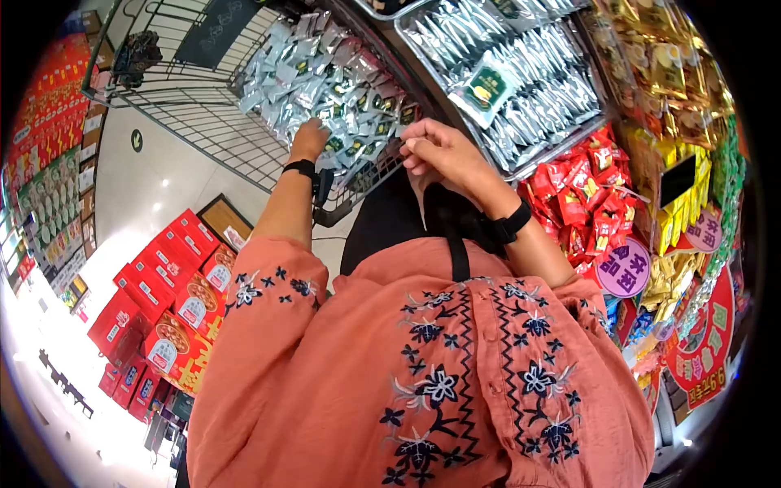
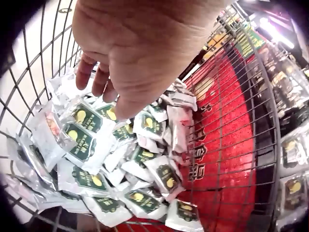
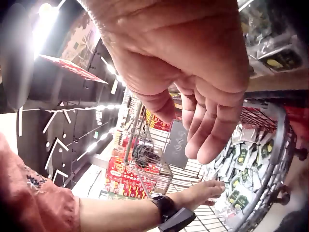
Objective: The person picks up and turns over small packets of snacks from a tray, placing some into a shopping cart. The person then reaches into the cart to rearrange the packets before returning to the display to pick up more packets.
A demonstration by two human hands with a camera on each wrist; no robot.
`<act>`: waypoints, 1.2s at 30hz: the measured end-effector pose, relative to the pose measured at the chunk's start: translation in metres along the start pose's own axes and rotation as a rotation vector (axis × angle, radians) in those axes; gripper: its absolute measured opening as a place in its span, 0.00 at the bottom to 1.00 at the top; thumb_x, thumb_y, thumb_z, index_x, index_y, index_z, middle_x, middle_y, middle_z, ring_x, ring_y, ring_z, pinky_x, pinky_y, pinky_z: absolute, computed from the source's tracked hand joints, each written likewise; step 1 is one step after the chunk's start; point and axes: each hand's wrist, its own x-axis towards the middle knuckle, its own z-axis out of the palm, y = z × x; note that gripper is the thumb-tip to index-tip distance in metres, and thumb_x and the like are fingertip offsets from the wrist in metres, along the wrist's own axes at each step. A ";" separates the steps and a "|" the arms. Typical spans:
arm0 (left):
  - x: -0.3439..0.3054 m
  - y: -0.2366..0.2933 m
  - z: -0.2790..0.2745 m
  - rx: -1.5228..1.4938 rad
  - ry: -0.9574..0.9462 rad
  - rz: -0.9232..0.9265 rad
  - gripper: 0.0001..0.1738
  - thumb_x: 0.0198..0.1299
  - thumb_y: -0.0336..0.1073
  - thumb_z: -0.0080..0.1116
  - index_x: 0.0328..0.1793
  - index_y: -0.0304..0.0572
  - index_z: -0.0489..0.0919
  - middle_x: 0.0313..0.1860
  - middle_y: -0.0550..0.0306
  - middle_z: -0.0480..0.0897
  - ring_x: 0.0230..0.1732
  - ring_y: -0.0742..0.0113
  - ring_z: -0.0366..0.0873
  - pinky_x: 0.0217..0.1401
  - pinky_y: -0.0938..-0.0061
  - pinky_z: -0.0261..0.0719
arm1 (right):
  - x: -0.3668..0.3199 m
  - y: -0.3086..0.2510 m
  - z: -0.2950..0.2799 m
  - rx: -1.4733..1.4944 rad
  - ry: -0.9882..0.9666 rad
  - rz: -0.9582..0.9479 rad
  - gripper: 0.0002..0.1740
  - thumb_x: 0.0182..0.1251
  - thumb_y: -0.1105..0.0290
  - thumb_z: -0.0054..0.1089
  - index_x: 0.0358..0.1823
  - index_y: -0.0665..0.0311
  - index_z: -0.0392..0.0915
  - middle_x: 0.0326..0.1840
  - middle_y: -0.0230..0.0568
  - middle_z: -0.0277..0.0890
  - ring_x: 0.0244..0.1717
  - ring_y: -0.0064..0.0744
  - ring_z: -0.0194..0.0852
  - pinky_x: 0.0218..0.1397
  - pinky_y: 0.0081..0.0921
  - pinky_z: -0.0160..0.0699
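A wire shopping cart (image 1: 187, 134) holds a heap of silver packets with green labels (image 2: 82, 145). My left hand (image 1: 309, 140) reaches over the heap, fingers pointing down at the packets; in the left wrist view the hand (image 2: 130, 53) has its fingertips close to them, and whether they touch is unclear. My right hand (image 1: 443, 154) is held in the air between the cart and a tray of upright silver packets (image 1: 545, 106). Its fingers are loosely bent with nothing in them, as the right wrist view shows the hand (image 3: 193, 87).
Red packets (image 1: 582, 195) lie in a pile beside the tray, with yellow and gold packets (image 1: 667, 65) further right. Red boxes (image 1: 154, 276) are stacked on the left past the floor (image 1: 134, 203). A larger packet (image 1: 486, 88) lies on the tray's packets.
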 end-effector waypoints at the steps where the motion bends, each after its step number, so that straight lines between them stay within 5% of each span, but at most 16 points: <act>1: 0.003 0.002 0.000 0.088 -0.057 -0.014 0.23 0.60 0.44 0.59 0.57 0.40 0.81 0.57 0.37 0.82 0.61 0.41 0.78 0.63 0.55 0.75 | 0.004 0.001 0.000 0.017 0.008 0.024 0.16 0.77 0.64 0.54 0.58 0.67 0.73 0.47 0.36 0.79 0.40 0.21 0.79 0.45 0.21 0.81; 4: 0.012 -0.004 0.011 0.162 -0.089 0.098 0.20 0.59 0.41 0.61 0.54 0.40 0.81 0.55 0.38 0.82 0.60 0.41 0.78 0.62 0.54 0.76 | 0.017 0.008 0.001 0.029 0.027 0.028 0.16 0.77 0.64 0.54 0.58 0.66 0.73 0.49 0.37 0.79 0.43 0.22 0.78 0.46 0.21 0.79; 13: -0.008 0.018 0.036 0.563 -0.129 0.039 0.21 0.57 0.46 0.67 0.53 0.46 0.82 0.54 0.44 0.81 0.58 0.44 0.79 0.60 0.52 0.77 | 0.059 0.032 0.011 -0.030 0.089 0.040 0.19 0.76 0.65 0.56 0.62 0.66 0.71 0.54 0.39 0.79 0.52 0.25 0.77 0.55 0.25 0.77; 16: -0.005 -0.010 0.054 0.390 -0.055 0.072 0.20 0.58 0.48 0.66 0.52 0.48 0.82 0.52 0.45 0.82 0.57 0.41 0.78 0.60 0.49 0.77 | 0.067 0.039 0.014 -0.031 0.093 0.054 0.20 0.74 0.65 0.58 0.62 0.67 0.72 0.52 0.38 0.79 0.50 0.25 0.77 0.54 0.25 0.77; 20: 0.008 -0.005 0.020 -0.181 -0.180 -0.063 0.24 0.60 0.50 0.66 0.48 0.35 0.78 0.39 0.48 0.84 0.43 0.47 0.82 0.49 0.58 0.79 | 0.082 0.052 0.018 -0.045 0.143 0.020 0.23 0.70 0.66 0.62 0.61 0.70 0.72 0.46 0.37 0.78 0.46 0.24 0.77 0.51 0.25 0.78; 22: -0.008 0.019 -0.002 -0.823 -0.292 -0.199 0.22 0.63 0.51 0.67 0.46 0.38 0.80 0.36 0.62 0.81 0.38 0.73 0.77 0.39 0.75 0.77 | 0.089 0.056 0.019 -0.066 0.167 -0.007 0.24 0.69 0.66 0.63 0.61 0.71 0.72 0.47 0.37 0.78 0.46 0.25 0.77 0.51 0.25 0.78; 27: -0.048 0.085 -0.055 -1.031 -0.519 -0.153 0.20 0.67 0.48 0.64 0.58 0.45 0.81 0.45 0.67 0.82 0.41 0.78 0.76 0.41 0.80 0.75 | 0.097 0.049 0.022 -0.065 0.180 -0.012 0.25 0.71 0.65 0.61 0.65 0.65 0.70 0.54 0.35 0.79 0.50 0.21 0.76 0.50 0.22 0.75; 30: -0.053 0.098 -0.052 -1.069 -0.607 -0.104 0.20 0.67 0.47 0.64 0.59 0.45 0.80 0.43 0.69 0.81 0.40 0.80 0.75 0.38 0.82 0.74 | 0.093 0.034 0.021 -0.039 0.144 0.155 0.23 0.71 0.66 0.61 0.64 0.66 0.71 0.49 0.34 0.81 0.45 0.20 0.78 0.46 0.21 0.76; 36: -0.049 0.104 -0.056 -1.007 -0.629 -0.042 0.20 0.67 0.49 0.64 0.53 0.40 0.78 0.39 0.65 0.80 0.35 0.80 0.76 0.36 0.81 0.76 | 0.089 0.041 0.020 0.110 0.198 0.183 0.14 0.72 0.67 0.61 0.54 0.63 0.76 0.42 0.31 0.80 0.35 0.19 0.79 0.36 0.19 0.78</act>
